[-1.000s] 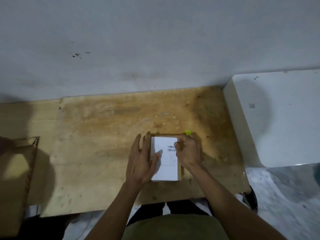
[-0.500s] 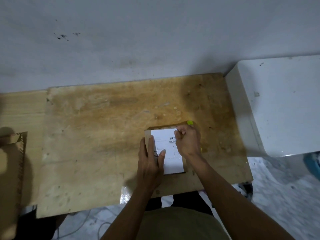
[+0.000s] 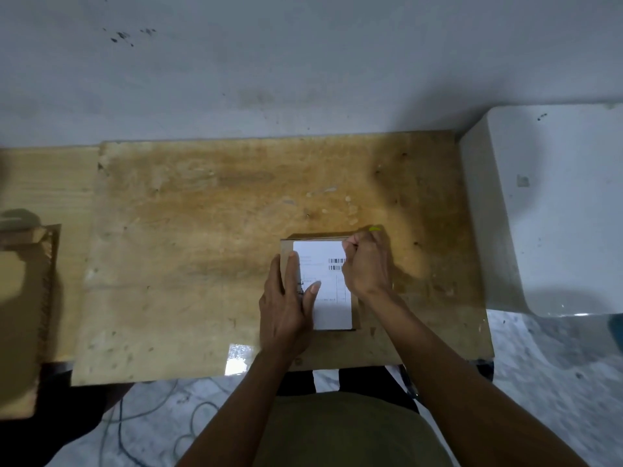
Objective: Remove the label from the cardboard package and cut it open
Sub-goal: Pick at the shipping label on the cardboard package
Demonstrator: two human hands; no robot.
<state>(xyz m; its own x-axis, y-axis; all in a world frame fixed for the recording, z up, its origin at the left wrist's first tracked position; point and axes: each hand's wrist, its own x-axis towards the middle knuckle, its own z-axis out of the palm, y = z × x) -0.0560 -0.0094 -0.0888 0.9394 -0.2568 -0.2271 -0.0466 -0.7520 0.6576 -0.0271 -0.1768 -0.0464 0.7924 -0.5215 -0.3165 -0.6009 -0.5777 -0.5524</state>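
A small brown cardboard package (image 3: pixel 287 247) lies near the front edge of the wooden table (image 3: pixel 209 230). A white label (image 3: pixel 320 264) with barcodes covers most of its top. My left hand (image 3: pixel 286 305) rests flat on the package's left side, fingers spread, thumb on the label. My right hand (image 3: pixel 367 261) is closed in a fist at the label's upper right corner, gripping a tool whose yellow-green end (image 3: pixel 374 228) pokes out past the knuckles. The tool's tip is hidden by the fingers.
A white block-like object (image 3: pixel 553 210) stands against the table's right side. Another cardboard piece (image 3: pixel 23 298) sits at the far left. A grey wall runs behind the table. Cables lie on the floor under the front edge.
The camera view has shifted slightly. My left hand has slid a bit to the left edge of the package. My right hand stays fisted at the label's upper right corner.
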